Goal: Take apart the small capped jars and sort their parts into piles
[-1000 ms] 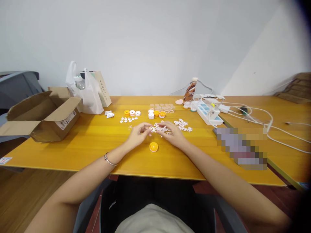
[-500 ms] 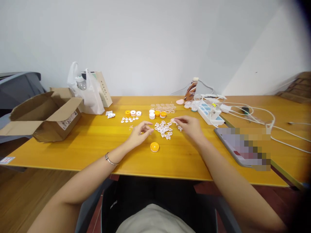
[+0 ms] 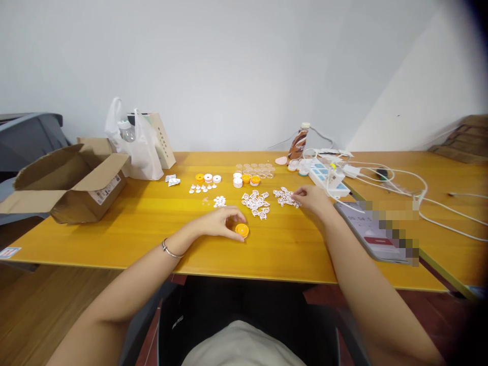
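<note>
On the table in front of me lies an orange round plastic case point(image 3: 241, 231) with a white lower rim. The thumb and curved fingers of my left hand point(image 3: 219, 222) close around its sides. My right hand point(image 3: 314, 200) pinches at the right edge of a small pile of white openwork plastic pieces point(image 3: 284, 196); its fingertips are on a piece there. A larger pile of the same openwork pieces point(image 3: 256, 204) lies between my hands. Past my left hand is a cluster of small white parts point(image 3: 219, 202).
Behind stand white round cases point(image 3: 238, 182), orange cases point(image 3: 254, 180), clear rings point(image 3: 263, 170) and white stemmed discs point(image 3: 199, 189). An open cardboard box point(image 3: 91, 178) and plastic bag point(image 3: 143, 157) are left. Right are a bottle point(image 3: 298, 143), power strip point(image 3: 324, 178), cables and phone point(image 3: 371, 231).
My left hand has come down and nearer to me, around the orange case, uncovering the small white parts. My right hand has moved right, to the smaller pile of openwork pieces.
</note>
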`<action>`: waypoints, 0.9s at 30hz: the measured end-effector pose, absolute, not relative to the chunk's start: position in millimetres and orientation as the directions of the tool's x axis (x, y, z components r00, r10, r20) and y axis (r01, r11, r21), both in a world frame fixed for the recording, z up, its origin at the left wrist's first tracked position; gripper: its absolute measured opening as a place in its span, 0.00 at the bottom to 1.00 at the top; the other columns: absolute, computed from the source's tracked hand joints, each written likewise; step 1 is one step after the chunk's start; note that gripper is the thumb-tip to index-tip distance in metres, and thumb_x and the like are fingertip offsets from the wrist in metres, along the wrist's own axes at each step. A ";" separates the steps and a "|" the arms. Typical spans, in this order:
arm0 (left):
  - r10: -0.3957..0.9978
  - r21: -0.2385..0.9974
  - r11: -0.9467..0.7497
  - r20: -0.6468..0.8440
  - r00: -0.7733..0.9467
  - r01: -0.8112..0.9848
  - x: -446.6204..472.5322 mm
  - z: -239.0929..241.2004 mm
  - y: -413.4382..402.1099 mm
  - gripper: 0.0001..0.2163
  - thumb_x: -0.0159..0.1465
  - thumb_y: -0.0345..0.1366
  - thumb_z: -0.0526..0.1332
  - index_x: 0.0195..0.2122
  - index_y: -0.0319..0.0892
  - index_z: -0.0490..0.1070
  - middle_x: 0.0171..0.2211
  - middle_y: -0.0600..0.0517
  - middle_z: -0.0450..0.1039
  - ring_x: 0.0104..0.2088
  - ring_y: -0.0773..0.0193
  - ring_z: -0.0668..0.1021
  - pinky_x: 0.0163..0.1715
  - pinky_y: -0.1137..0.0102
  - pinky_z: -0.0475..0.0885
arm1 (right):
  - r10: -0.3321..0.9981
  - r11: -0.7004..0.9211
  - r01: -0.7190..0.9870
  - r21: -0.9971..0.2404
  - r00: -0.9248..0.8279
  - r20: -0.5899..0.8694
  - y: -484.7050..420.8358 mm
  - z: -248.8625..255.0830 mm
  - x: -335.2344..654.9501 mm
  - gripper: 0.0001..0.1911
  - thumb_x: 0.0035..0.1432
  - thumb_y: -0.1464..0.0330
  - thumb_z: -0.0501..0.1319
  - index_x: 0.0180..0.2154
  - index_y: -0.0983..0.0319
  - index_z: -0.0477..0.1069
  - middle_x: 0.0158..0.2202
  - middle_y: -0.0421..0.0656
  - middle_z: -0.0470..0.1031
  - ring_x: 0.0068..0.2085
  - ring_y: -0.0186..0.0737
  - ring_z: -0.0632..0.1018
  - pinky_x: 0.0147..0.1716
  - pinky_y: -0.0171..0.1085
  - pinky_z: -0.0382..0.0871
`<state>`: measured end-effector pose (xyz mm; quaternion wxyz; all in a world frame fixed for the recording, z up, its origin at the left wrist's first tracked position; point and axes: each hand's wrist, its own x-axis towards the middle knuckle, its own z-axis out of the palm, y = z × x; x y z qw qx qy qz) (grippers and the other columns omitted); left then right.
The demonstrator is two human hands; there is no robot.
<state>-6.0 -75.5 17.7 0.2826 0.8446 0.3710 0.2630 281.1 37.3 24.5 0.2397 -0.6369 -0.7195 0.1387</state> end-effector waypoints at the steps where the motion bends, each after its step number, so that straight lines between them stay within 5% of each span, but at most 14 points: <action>1: 0.768 0.674 -0.566 0.220 0.602 0.476 -5.8 17.0 -75.7 0.17 0.47 0.42 0.68 0.37 0.41 0.71 0.34 0.50 0.72 0.33 0.66 0.73 0.30 0.74 0.68 | 0.986 0.138 0.852 -0.506 -0.073 0.147 37.2 24.9 281.6 0.03 0.45 0.69 0.61 0.25 0.63 0.71 0.24 0.44 0.76 0.27 0.39 0.75 0.26 0.34 0.63; 5: 0.758 0.692 -0.557 0.197 0.621 0.460 -5.0 15.1 -75.9 0.15 0.49 0.41 0.66 0.36 0.41 0.70 0.32 0.51 0.71 0.31 0.68 0.72 0.28 0.75 0.67 | 0.977 0.165 0.833 -0.528 -0.066 0.201 34.0 29.2 281.0 0.06 0.44 0.68 0.63 0.22 0.63 0.69 0.23 0.45 0.74 0.26 0.40 0.73 0.25 0.36 0.61; 9: 0.757 0.681 -0.560 0.189 0.625 0.472 -3.4 14.6 -76.0 0.15 0.50 0.41 0.66 0.36 0.40 0.69 0.32 0.51 0.69 0.30 0.68 0.71 0.29 0.75 0.66 | 0.917 0.357 0.754 -0.552 -0.171 0.360 17.1 34.6 261.1 0.13 0.50 0.59 0.60 0.25 0.62 0.68 0.27 0.47 0.73 0.28 0.40 0.71 0.28 0.39 0.62; 13: 0.771 0.620 -0.573 0.187 0.609 0.535 -1.2 13.1 -74.9 0.16 0.49 0.42 0.66 0.36 0.40 0.69 0.33 0.51 0.67 0.32 0.68 0.69 0.32 0.74 0.65 | 0.742 0.632 0.479 -0.610 -0.600 0.299 -15.7 29.3 222.0 0.17 0.44 0.56 0.65 0.32 0.61 0.68 0.31 0.41 0.72 0.32 0.36 0.71 0.33 0.35 0.65; 16: 0.779 0.617 -0.567 0.186 0.599 0.546 -0.6 10.3 -72.4 0.19 0.47 0.46 0.67 0.34 0.39 0.69 0.32 0.52 0.66 0.31 0.67 0.68 0.32 0.74 0.63 | 0.562 0.667 0.289 -0.686 -0.800 0.209 -34.5 20.6 200.0 0.23 0.39 0.56 0.68 0.34 0.60 0.66 0.30 0.39 0.69 0.32 0.35 0.69 0.31 0.34 0.65; 27: 0.825 0.640 -0.515 0.187 0.534 0.570 -2.3 4.5 -68.9 0.21 0.45 0.50 0.67 0.29 0.38 0.65 0.27 0.54 0.67 0.27 0.69 0.67 0.27 0.75 0.61 | 0.534 0.645 0.187 -0.741 -0.804 0.262 -41.8 14.9 197.9 0.18 0.49 0.62 0.64 0.40 0.60 0.62 0.34 0.41 0.70 0.35 0.36 0.71 0.36 0.36 0.66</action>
